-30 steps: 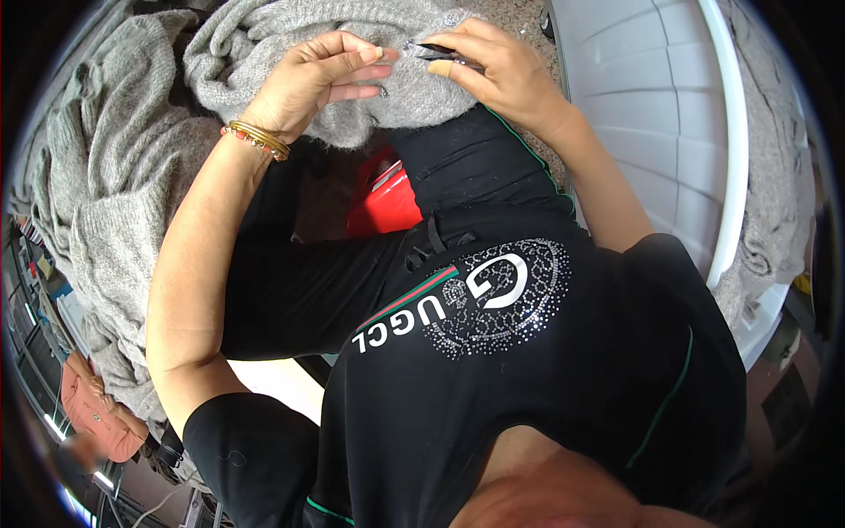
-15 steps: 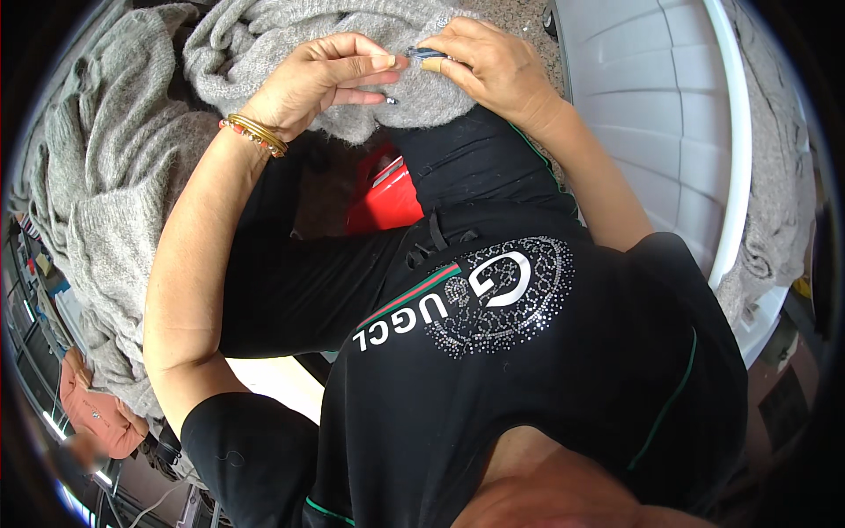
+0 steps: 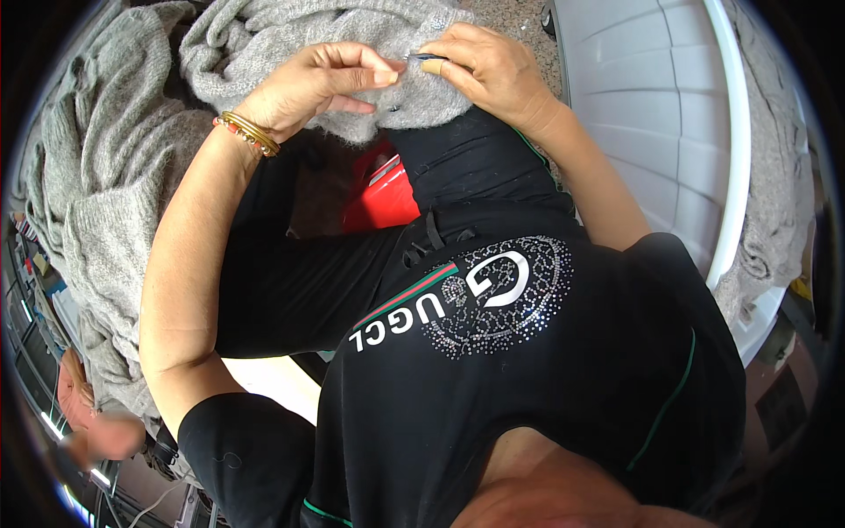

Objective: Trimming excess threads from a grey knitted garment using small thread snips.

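- Over the far end of the right trouser leg, beneath both hands, sits a fuzzy grey knit piece (image 3: 264, 44), all bunched up.
- Right hand (image 3: 493, 75): fingers curled closed around a small dark tool (image 3: 427, 58), with just a bit of it poking out toward the other hand (too covered to say what kind).
- Left hand (image 3: 321, 79): thumb and index fingertip look nearly together, other fingers loosely bent. Can't tell if they actually meet or pinch something tiny. They're just beside the tool's end.
- Gold bangles (image 3: 251, 132) and an orange-and-white beaded bracelet are on the left wrist.
- Below the knit, something shiny and red (image 3: 383, 201) shows beside the black trousers (image 3: 488, 167).
- Left side: a big heap of grey knitwear (image 3: 114, 176).
- Right side: a large whitish tub (image 3: 656, 114), with more grey knit (image 3: 767, 220) beyond its rim.
- Way out at the left edge, another person (image 3: 75, 392) in a salmon top.
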